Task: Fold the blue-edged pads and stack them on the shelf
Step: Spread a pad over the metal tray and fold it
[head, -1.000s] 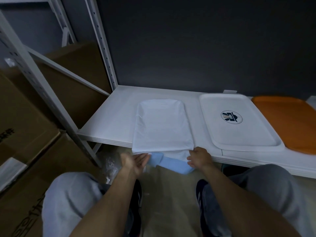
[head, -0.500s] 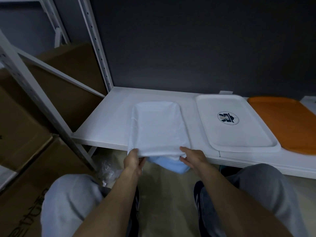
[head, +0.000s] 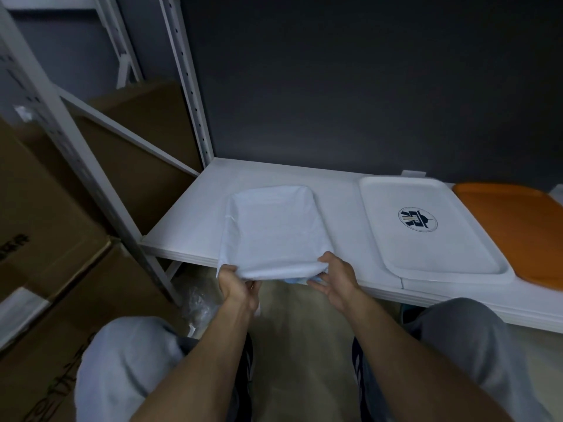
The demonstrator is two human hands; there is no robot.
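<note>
Both L hand (head: 236, 284), R hand (head: 336, 277) fingers (head: 318, 286) pinch pad (head: 274, 233) edge

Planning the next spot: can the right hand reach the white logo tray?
Probably yes: the white rectangular plastic tray with the round logo lies bare just right of the right hand, nothing between; that hand would first release the folded white blue-edged pad.

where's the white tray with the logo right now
In the head view the white tray lies on the shelf, right of centre, between the pad and the orange tray.
</note>
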